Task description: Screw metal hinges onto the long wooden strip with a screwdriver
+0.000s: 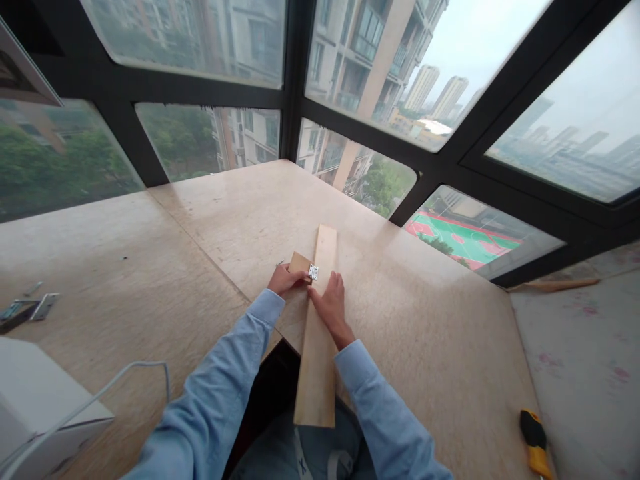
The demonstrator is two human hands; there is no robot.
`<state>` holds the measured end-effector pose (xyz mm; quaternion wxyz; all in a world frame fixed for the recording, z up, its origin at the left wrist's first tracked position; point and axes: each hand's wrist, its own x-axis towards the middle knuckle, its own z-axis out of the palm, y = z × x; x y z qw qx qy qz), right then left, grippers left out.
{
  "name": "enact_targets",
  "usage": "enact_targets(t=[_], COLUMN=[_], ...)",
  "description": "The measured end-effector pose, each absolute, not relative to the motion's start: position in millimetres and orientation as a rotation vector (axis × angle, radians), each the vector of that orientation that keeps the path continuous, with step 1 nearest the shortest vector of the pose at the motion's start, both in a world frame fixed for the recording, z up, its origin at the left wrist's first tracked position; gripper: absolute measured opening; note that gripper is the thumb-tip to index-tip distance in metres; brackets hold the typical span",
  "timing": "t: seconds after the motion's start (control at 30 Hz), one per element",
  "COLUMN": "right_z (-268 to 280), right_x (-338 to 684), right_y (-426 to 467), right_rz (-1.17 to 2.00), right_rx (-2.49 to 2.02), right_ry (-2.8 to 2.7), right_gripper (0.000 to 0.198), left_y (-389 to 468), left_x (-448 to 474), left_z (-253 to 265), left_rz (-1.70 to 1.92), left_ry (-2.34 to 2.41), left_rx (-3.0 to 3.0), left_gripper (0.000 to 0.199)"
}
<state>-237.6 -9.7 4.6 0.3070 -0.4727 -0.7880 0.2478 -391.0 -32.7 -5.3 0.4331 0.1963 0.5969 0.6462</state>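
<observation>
A long, narrow wooden board (320,373) runs lengthwise in front of me, its near end jutting past the edge of the stone surface. My left hand (286,279) is closed on a small wooden block (300,264) at the board's left side. A silver metal hinge (313,272) lies where block and board meet, close to my left fingertips. My right hand (330,300) grips the board from the right, thumb on its left side and fingers at its right edge. The undersides of both hands are hidden.
Metal hardware (43,307) lies on the stone surface (425,347) at far left, behind a white box (45,400) with a white cable (135,365). A yellow-and-black screwdriver handle (535,440) is at lower right. Dark-framed windows (295,93) border the far side.
</observation>
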Motion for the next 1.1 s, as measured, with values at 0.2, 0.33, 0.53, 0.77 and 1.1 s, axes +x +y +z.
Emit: enact_targets(t=[0.2, 0.33, 0.53, 0.77, 1.1], right_z=[29, 37, 36, 30, 19], right_x=[-245, -249, -250, -250, -249], right_y=[12, 19, 24, 31, 32], right_rz=[0.558, 0.566, 0.531, 0.584, 0.644], right_rx=[-1.050, -1.011, -0.953, -0.845, -0.808], right_ry=[-2.386, -2.464, -2.544, -2.554, -2.443], right_gripper=[0.022, 0.017, 0.016, 0.015, 0.008], left_y=[-36, -36, -34, -31, -33], left_x=[-391, -388, -384, -382, -380], left_z=[-1, 4, 1, -7, -1], left_rz=[1.620, 1.620, 1.640, 1.688, 1.701], left_ry=[1.488, 1.469, 1.545, 1.639, 1.645], left_rx=[0.508, 0.439, 0.456, 0.502, 0.486], left_gripper=[0.031, 0.024, 0.023, 0.033, 0.035])
